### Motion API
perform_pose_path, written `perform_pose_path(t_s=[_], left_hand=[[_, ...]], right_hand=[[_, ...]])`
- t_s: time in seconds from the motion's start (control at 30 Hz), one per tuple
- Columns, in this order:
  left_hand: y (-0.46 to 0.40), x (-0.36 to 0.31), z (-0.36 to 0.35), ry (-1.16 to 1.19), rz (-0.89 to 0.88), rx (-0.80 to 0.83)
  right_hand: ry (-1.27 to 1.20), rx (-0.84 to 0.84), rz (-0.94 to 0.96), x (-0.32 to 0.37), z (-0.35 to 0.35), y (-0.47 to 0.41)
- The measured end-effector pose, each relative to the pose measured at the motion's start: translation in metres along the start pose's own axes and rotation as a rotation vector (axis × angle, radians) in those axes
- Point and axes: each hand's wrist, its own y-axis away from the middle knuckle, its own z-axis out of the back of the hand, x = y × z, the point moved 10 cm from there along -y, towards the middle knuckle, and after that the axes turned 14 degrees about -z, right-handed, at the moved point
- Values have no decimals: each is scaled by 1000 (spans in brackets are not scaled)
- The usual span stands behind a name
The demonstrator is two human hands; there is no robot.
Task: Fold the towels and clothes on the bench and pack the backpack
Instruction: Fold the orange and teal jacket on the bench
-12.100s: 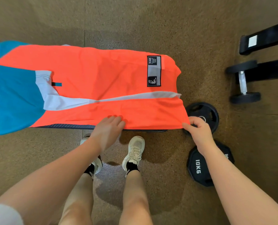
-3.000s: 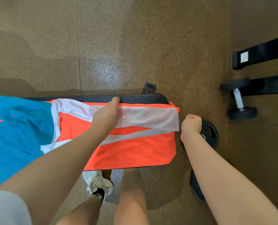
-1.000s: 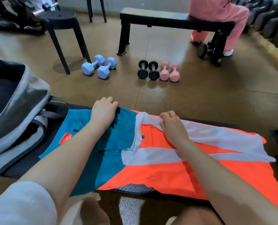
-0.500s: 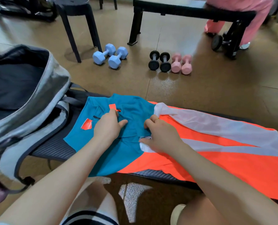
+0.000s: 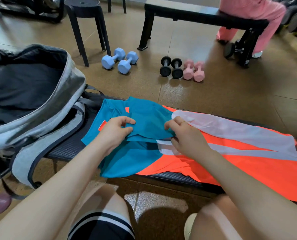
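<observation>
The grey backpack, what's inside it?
The open grey fabric backpack on the black bench shows dark lining and something dark, maybe folded cloth, inside. Its bottom is hidden by the front wall, so anything deeper cannot be seen.

Single head-worn wide-angle view, looking forward and steeply down from above the person's own forearms. The near bench [image 5: 168, 175] crosses the lower frame close to the lens, straight edges bowing toward the margins. Beyond it the floor [image 5: 231, 94] recedes to a far bench [image 5: 187, 13] at the top edge. No second view overlaps it.
</observation>
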Motion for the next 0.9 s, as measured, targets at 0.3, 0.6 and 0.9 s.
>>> perform_pose_path(t_s=[0.3, 0.6, 0.9], left_hand=[[-6, -9, -6, -438, -66, 177], [-68, -29, -99, -739, -457, 384], [-69, 9, -99, -950, -228, 444]], right_hand=[[18, 165, -31, -14, -9, 10], [117, 143, -5, -30, -47, -36], [317, 154, -376, -165, -40, -13]])
